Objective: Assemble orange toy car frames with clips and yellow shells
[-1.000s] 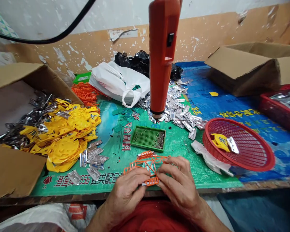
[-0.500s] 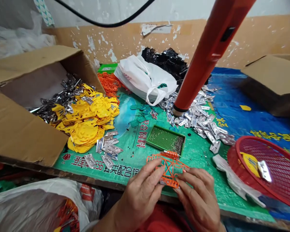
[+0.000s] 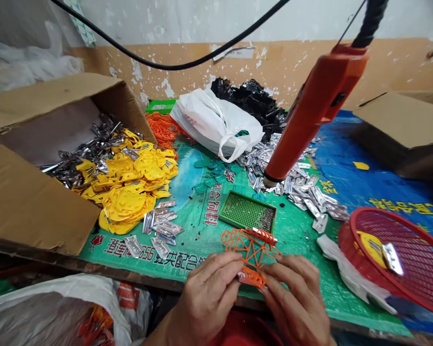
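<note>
Between my two hands is an orange plastic lattice frame [image 3: 248, 247], held over the front edge of the table. My left hand [image 3: 211, 293] pinches its near left end, where a bit of silvery metal shows beside the fingers. My right hand [image 3: 296, 293] grips the near right side with fingers curled; the thumb is partly hidden. Just beyond the frame lies a green perforated tray [image 3: 234, 211] with small metal screws [image 3: 267, 218] gathered at its right end. A red electric screwdriver [image 3: 303, 120] hangs tip down above the tray's far right.
Silver metal plates [image 3: 299, 187] lie heaped behind the screwdriver. Yellow plastic pieces [image 3: 130, 202] spill from a cardboard box [image 3: 32, 202] on the left. A red basket [image 3: 350, 250] stands right. A white plastic bag [image 3: 209, 122] and black parts [image 3: 248, 98] lie at the back.
The orange frame has tilted and come slightly lower, nearer to me, with both hands still on it. The screwdriver hangs a little differently, and more of its top shows.
</note>
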`<state>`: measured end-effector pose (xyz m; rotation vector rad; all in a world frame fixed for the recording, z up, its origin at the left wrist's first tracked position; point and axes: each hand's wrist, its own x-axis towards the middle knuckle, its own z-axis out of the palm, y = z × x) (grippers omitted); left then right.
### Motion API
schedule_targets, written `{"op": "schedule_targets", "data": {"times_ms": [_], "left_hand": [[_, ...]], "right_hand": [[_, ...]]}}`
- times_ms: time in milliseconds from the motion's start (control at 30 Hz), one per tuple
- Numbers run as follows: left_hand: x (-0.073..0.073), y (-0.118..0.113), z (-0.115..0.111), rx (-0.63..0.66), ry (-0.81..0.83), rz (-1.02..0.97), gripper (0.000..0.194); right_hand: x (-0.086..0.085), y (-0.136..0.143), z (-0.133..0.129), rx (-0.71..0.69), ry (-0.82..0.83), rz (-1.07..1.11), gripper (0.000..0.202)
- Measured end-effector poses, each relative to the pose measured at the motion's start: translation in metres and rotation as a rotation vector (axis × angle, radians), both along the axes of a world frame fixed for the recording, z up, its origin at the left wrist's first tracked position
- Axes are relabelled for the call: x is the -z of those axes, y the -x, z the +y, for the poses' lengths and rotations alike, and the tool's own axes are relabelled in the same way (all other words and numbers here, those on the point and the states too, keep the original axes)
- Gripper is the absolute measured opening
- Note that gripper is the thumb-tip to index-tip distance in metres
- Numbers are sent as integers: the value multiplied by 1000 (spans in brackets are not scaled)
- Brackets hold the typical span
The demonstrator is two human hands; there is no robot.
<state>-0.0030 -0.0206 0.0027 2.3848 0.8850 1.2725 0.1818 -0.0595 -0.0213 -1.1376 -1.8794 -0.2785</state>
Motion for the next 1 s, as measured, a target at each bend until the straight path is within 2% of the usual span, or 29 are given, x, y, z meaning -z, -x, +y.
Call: {"op": "schedule_targets", "data": {"times_ms": [467, 800, 1000], "left_hand": [[2, 0, -3, 27, 47, -84, 44], [2, 3, 0, 44, 45, -55, 36], [7, 4, 2, 60, 88, -55, 42]], "right_hand": [[2, -2, -4, -17, -19, -8, 10], [7, 0, -3, -26, 15, 5, 10], [7, 2, -2, -14, 28, 3, 10]]}}
